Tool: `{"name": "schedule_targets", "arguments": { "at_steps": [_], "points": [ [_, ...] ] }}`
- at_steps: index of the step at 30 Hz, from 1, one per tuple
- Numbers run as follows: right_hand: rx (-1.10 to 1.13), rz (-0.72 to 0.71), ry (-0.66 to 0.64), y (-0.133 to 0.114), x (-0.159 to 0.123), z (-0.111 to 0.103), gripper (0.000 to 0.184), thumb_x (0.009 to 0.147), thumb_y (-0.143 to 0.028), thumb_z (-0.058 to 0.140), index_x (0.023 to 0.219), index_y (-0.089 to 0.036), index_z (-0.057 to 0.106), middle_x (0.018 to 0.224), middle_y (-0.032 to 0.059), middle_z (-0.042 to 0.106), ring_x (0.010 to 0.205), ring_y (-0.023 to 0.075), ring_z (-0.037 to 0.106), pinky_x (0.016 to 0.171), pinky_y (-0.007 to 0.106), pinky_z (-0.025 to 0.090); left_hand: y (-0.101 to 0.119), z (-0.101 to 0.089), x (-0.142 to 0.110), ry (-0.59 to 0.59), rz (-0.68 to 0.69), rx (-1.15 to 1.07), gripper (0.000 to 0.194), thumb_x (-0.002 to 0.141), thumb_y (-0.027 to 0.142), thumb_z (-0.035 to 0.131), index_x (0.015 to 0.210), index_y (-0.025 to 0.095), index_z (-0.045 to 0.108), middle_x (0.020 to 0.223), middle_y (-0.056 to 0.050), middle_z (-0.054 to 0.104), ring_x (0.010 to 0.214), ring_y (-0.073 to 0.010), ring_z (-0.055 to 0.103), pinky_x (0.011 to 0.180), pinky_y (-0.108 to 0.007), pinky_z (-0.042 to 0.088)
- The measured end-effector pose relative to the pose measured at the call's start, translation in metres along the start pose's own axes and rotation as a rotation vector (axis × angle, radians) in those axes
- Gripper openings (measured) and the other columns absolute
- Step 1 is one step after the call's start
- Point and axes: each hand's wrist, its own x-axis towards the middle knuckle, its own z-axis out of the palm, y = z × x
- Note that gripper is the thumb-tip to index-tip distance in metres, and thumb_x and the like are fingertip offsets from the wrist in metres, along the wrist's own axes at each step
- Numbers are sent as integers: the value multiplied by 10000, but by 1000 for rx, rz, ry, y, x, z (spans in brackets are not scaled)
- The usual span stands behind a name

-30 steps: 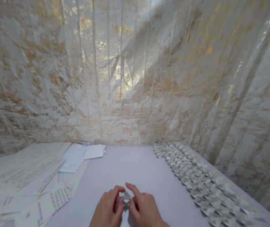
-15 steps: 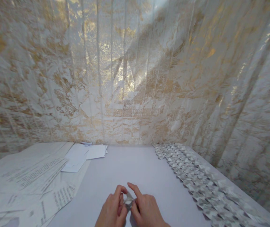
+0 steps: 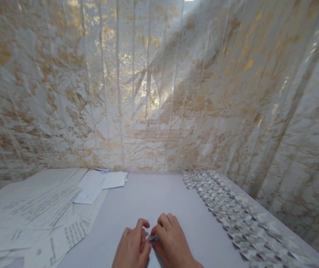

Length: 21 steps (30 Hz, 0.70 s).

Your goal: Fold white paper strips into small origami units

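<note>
Low in the middle of the head view, a small folded piece of paper (image 3: 152, 237) is held between my two hands just over the white table. My left hand (image 3: 133, 243) is closed, pinching the paper's left side between thumb and curled fingers. On the other side, my right hand (image 3: 171, 240) has its fingertips and thumb pressed together on the paper's right part. Most of the paper is hidden behind my fingers, so its exact shape cannot be made out.
Printed paper sheets and strips (image 3: 44, 208) spread over the table's left side. Blank white paper pieces (image 3: 114, 180) lie at the back left. Several rows of folded paper pieces (image 3: 240, 219) line the right side. A gold-and-white curtain (image 3: 154, 111) hangs behind the table (image 3: 148, 197).
The right index finger, raised before, has come down and bent over the paper with the other fingers. Less of the paper shows now. The left hand has hardly moved.
</note>
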Motion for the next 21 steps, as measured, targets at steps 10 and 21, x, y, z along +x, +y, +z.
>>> {"name": "schedule_targets", "arguments": {
  "at_steps": [10, 21],
  "points": [
    [177, 158, -189, -4, 5, -22, 328, 736, 14, 706, 954, -228, 679, 1008, 19, 617, 979, 230, 539, 863, 352, 399, 7, -3, 0, -6, 37, 28, 244, 852, 146, 441, 1056, 218, 553, 683, 28, 673, 723, -225, 621, 770, -332, 400],
    [98, 98, -304, 4, 2, -39, 225, 812, -96, 754, 971, -250, 714, 1021, 8, 686, 974, 227, 567, 876, 349, 392, 4, -4, 0, 7, 44, 74, 316, 840, 86, 425, 1091, 216, 567, 705, 24, 681, 751, -230, 641, 777, -325, 396]
  ]
}}
